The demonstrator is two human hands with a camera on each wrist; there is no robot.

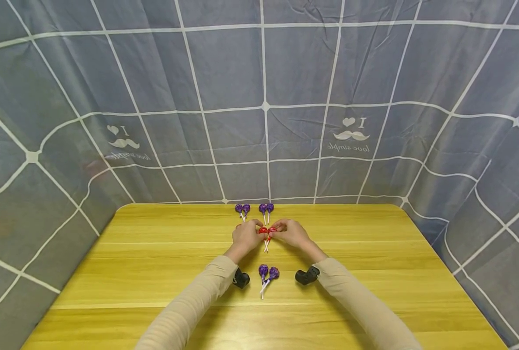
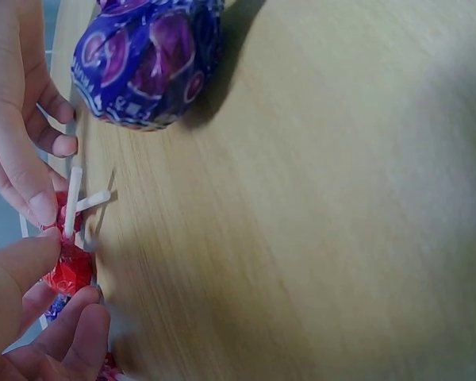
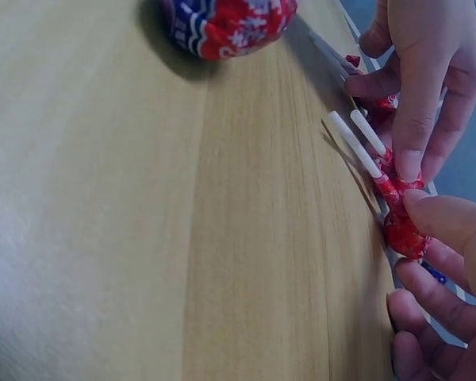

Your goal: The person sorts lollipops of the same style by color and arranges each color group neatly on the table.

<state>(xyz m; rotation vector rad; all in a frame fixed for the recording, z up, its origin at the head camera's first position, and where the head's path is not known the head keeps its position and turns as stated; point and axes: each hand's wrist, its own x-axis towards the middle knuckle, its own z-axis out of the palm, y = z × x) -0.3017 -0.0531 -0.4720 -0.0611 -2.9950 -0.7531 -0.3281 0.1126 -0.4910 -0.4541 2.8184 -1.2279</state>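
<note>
My left hand (image 1: 246, 236) pinches a red-wrapped lollipop (image 2: 70, 270) by its head between thumb and fingers. Beside it, another red lollipop (image 3: 404, 236) is pinched by my right hand (image 1: 292, 233). The two heads sit side by side at mid-table, and their white sticks (image 1: 266, 246) cross toward me. Partly hidden behind my left hand is more red wrapping (image 3: 381, 103) with a white stick. Nearer to me, between the forearms, lie two purple lollipops (image 1: 263, 270) with crossed sticks; one purple head (image 2: 151, 63) looms large in the left wrist view.
Along the far edge of the wooden table (image 1: 154, 272) lie two pairs of purple lollipops, a left pair (image 1: 246, 208) and a middle pair (image 1: 270, 207). A grey curtain (image 1: 233, 136) with white lines hangs behind and at both sides. Black wrist cameras (image 1: 241, 279) hang under the sleeves.
</note>
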